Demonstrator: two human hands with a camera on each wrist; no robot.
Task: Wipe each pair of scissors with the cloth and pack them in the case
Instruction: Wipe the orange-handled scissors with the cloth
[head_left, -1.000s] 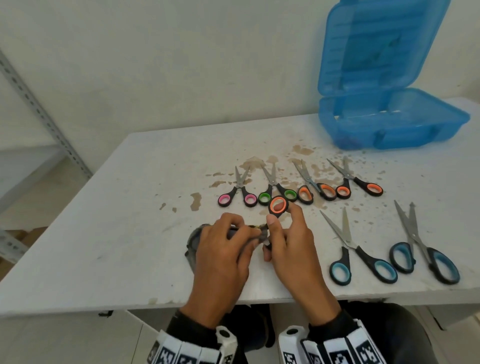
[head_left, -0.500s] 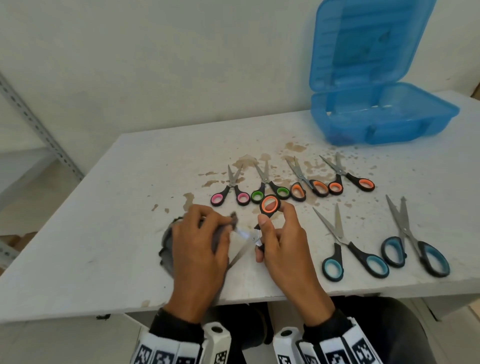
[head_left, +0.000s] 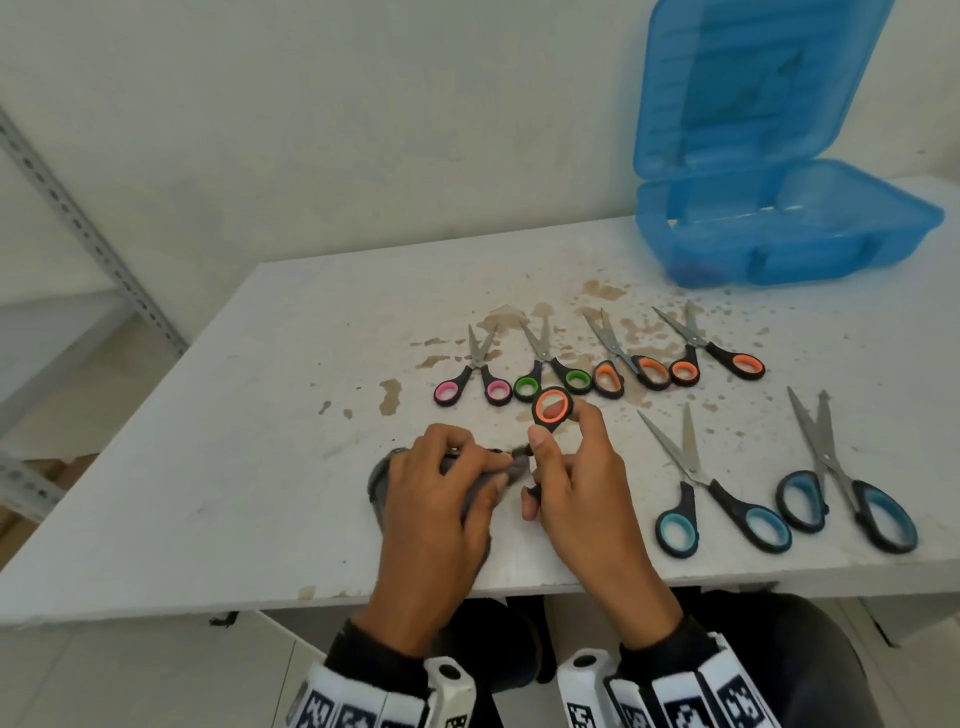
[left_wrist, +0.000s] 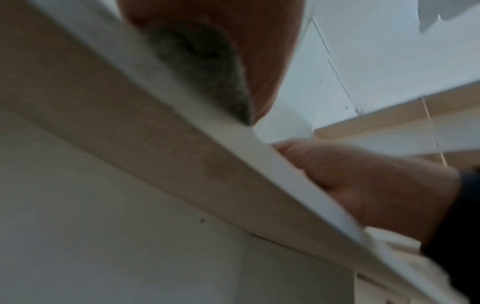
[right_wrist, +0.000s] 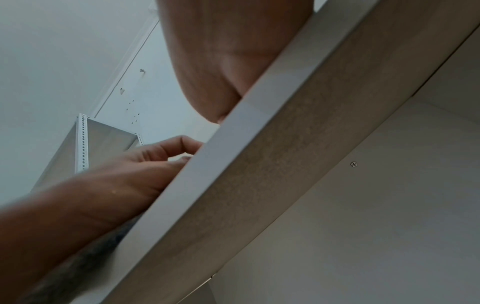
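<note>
In the head view my right hand (head_left: 563, 462) grips a small pair of scissors with orange-lined black handles (head_left: 552, 408), one handle loop standing up above my fingers. My left hand (head_left: 447, 478) holds a grey cloth (head_left: 382, 475) wrapped over the blades, which are hidden under it. Both hands work near the table's front edge. The open blue case (head_left: 789, 228) stands at the back right, lid upright. The left wrist view shows the grey cloth (left_wrist: 207, 72) under my palm at the table edge (left_wrist: 259, 156). The right wrist view shows only palms and the table's edge (right_wrist: 246, 127).
Several small scissors lie in a row mid-table: pink-handled (head_left: 470, 387), green-handled (head_left: 550, 376), two orange-handled (head_left: 628, 369) (head_left: 719, 358). Two larger teal-handled pairs (head_left: 722, 509) (head_left: 847, 499) lie at the right front. Brown stains mark the white table (head_left: 260, 441). A metal shelf post (head_left: 93, 239) stands left.
My left hand slid left along the blades, baring them half a second ago, and has now come back right so the cloth covers them up to the right hand. The head camera dipped slightly.
</note>
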